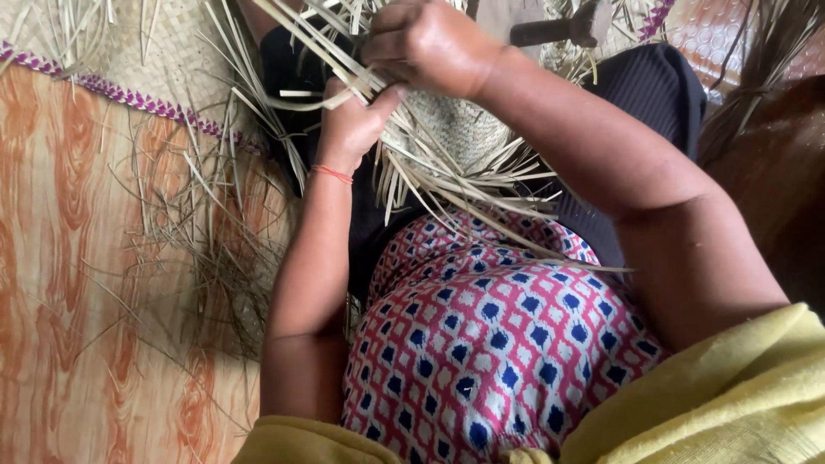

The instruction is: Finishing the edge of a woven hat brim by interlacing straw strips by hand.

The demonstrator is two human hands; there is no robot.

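A half-woven piece of pale straw (460, 129) rests on my lap, with many loose strips fanning out from its edge. My left hand (352, 125) pinches a few of these strips between thumb and fingers just under the weave's upper left edge. A red thread circles that wrist. My right hand (430, 43) is closed over a bundle of straw strips (309, 43) right above the left hand, the two hands almost touching.
A woven mat with a purple-and-white trim (129, 94) lies at the upper left on wood-patterned flooring (77, 283). Loose straw scraps (215, 249) litter the floor beside my left arm. A dark mallet-like tool (567, 27) lies at the top. My patterned lap cloth (490, 344) fills the bottom centre.
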